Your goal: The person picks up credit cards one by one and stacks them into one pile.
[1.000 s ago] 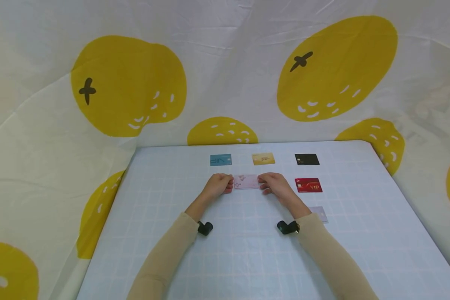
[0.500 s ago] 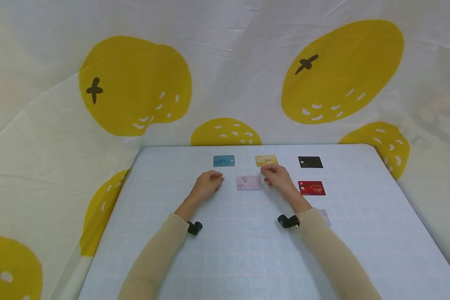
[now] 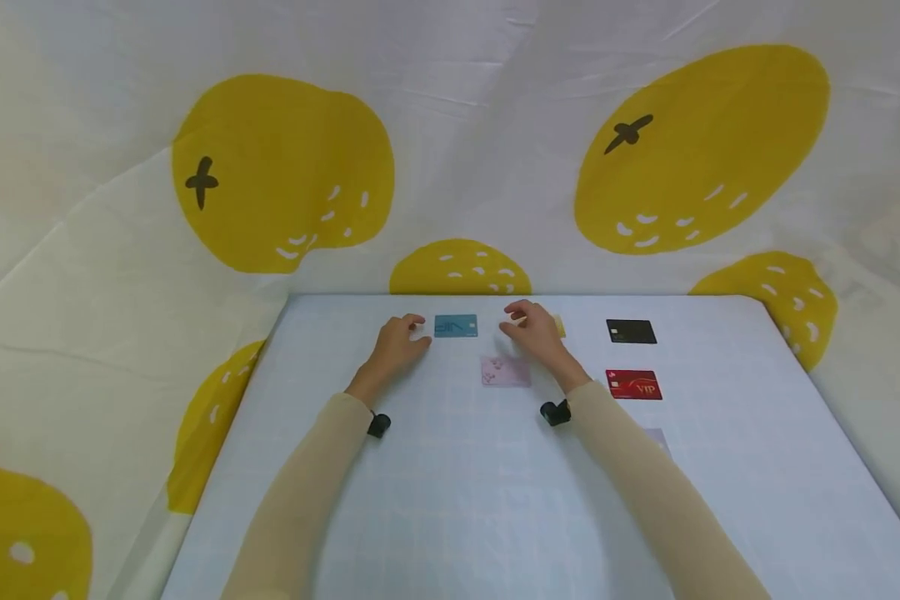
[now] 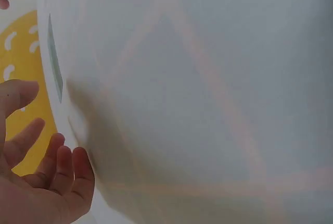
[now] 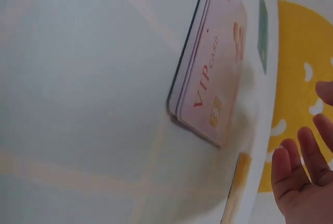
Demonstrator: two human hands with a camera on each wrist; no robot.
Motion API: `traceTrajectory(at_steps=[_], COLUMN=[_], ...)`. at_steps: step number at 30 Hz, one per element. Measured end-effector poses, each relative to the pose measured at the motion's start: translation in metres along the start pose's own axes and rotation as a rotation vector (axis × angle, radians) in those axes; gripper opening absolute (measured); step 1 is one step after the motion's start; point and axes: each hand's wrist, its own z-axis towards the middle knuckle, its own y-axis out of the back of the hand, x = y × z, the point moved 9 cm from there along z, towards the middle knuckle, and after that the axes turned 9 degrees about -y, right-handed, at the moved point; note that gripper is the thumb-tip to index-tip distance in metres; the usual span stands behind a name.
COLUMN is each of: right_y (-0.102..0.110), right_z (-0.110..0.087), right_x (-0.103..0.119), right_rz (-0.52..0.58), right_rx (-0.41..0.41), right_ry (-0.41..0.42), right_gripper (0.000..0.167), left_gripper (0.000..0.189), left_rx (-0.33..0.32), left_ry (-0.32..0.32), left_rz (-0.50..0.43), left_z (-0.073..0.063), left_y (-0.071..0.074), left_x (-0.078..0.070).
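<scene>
Either side of a teal card [image 3: 456,326] at the back of the table are my two hands. Left of it, my left hand [image 3: 397,343] has thumb and fingers spread apart, with nothing between them. My right hand [image 3: 534,332] is to its right, fingers parted and holding nothing, and it covers much of a gold card [image 3: 559,326]. Nearer the front lies a pink card [image 3: 505,372]. In the right wrist view that pink card [image 5: 218,73] reads "VIP CARD", and layered edges show beneath it, like stacked cards.
On the right lie a black card [image 3: 632,332] and, nearer, a red VIP card [image 3: 634,385]. A pale card [image 3: 658,439] is partly hidden by the right sleeve [image 3: 637,467]. Behind the table [image 3: 465,517] hangs a white cloth with yellow fruit prints.
Both hands have let go of the pink card and moved away to the back, toward the teal card. The pink card stays flat on the table; the head view has shifted slightly.
</scene>
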Motion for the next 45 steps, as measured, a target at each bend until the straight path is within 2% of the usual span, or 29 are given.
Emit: traceTrajectory(at_steps=[4,10,15,21,35,45], right_y=[-0.016,-0.041,-0.054,-0.058,-0.065,-0.065], right_z=[0.015,0.029,0.038,0.041,0.044,0.046], right_x=[0.002,0.002,0.01,0.009,0.001,0.005], right_rz=[-0.09,-0.209,-0.279,-0.318,-0.311,-0.312], right_rx=[0.069,0.155,0.191,0.218,0.256,0.256], right_ry=[-0.02,-0.051,-0.033,-0.07,-0.085,-0.089], right_gripper=[0.046,0.053,0.054,0.055,0.046,0.044], left_gripper=[0.052,0.063,0.064,0.06,0.05,0.05], left_rx=[0.077,0.196,0.234,0.286,0.308,0.319], left_ry=[0.031,0.056,0.074,0.091,0.11,0.133], left_rz=[0.077,0.139,0.142,0.135,0.125,0.134], left_z=[0.014,0.022,0.028,0.033,0.037,0.04], left_y=[-0.004,-0.013,-0.011,-0.014,-0.015,-0.015], left_x=[0.006,0.012,0.013,0.015,0.016,0.015])
